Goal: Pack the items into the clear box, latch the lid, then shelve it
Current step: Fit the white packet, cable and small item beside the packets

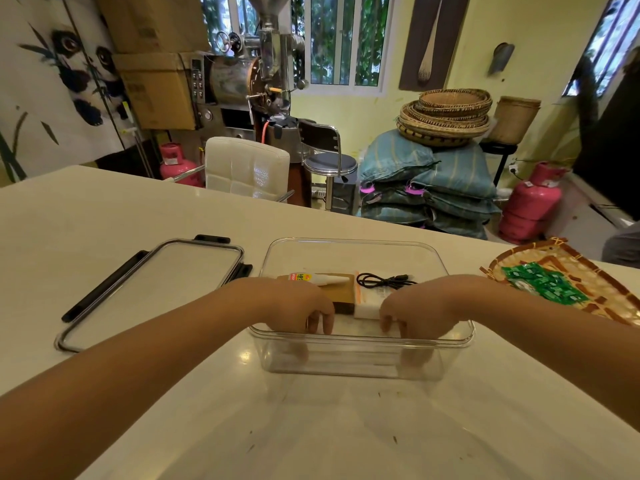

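Fingers of the left hand were curled over the near rim of the clear box, reaching down inside its front wall, and the fingers of the right hand hooked over the same rim a little to the side, so both hands grasped that near wall. Just beyond the fingertips, inside the box, lay a brown flat packet with a small glue tube resting across its far end. Beside it, nearer the right fingers, sat a white item in a clear bag, and a coiled black cable lay just past it. The box stood open on the pale bench. Its lid, clear with black latches, lay flat on the bench well out from the left fingers, apart from the box. Out past the right fingers a woven tray held a heap of green sachets. Whether the fingers pressed on anything inside the box could not be told.
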